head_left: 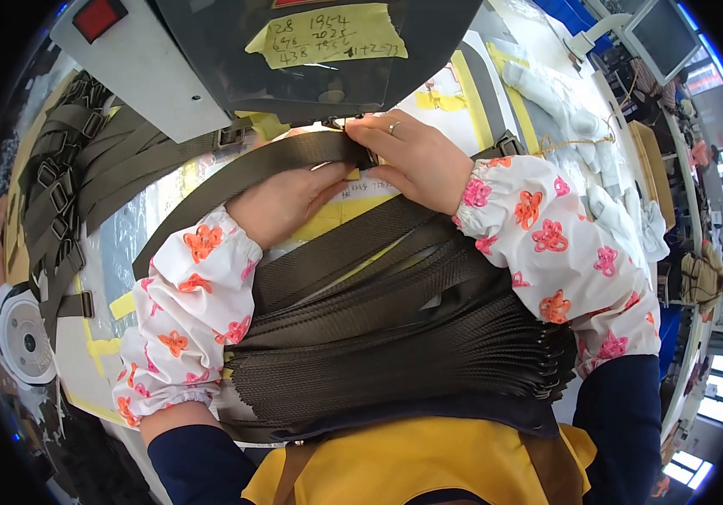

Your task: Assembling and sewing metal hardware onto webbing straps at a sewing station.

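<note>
A dark olive webbing strap [294, 151] arches from the left to a spot under the grey machine head [328, 93], which looks like a sewing machine's. My left hand [281, 202] is closed, pinching near the strap's end at a small yellow patch. Opposite it, my right hand [416, 160], with a ring on one finger, has its fingers pressed onto the strap's end close beneath the machine. The fingertips and whatever fitting lies between them are partly hidden. Below both hands, a thick stack of cut webbing straps [395, 337] lies across the table edge against me.
Straps with dark buckles [63, 189] hang in a bunch at the left. Crumpled white gloves [546, 97] lie at the right of the worktable, near a loose orange cord [580, 143]. A white round wheel-like part [26, 337] stands at the far left. A monitor [662, 38] is at the upper right.
</note>
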Tool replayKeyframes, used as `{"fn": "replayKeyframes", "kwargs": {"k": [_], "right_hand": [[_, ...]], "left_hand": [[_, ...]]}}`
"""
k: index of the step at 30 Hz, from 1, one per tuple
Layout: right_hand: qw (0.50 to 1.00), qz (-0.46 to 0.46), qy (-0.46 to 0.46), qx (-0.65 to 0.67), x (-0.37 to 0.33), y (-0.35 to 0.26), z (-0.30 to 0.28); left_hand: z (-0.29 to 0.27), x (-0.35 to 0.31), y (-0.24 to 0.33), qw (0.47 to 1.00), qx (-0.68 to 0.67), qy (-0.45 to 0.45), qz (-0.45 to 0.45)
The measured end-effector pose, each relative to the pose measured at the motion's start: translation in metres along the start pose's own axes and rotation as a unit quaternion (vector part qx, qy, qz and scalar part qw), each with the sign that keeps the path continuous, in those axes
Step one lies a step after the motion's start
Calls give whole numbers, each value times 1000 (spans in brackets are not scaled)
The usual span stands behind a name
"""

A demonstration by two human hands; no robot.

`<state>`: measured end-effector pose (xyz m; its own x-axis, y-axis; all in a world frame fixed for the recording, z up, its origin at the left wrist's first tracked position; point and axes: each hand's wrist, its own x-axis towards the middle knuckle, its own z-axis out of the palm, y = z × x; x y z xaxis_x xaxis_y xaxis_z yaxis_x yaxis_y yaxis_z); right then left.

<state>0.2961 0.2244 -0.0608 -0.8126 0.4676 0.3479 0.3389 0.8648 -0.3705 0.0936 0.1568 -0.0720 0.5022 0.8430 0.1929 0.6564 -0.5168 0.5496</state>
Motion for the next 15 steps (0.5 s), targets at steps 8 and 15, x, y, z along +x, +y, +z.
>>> {"fn": "replayKeyframes", "kwargs": {"k": [8, 15], "right_hand": [[988, 1, 56, 142, -1, 4, 6], [996, 43, -48, 62, 3, 1, -7]], "left_hand": [[1, 1, -7, 999, 3, 26, 32], [-8, 0, 14, 985, 168, -9, -29]]}}
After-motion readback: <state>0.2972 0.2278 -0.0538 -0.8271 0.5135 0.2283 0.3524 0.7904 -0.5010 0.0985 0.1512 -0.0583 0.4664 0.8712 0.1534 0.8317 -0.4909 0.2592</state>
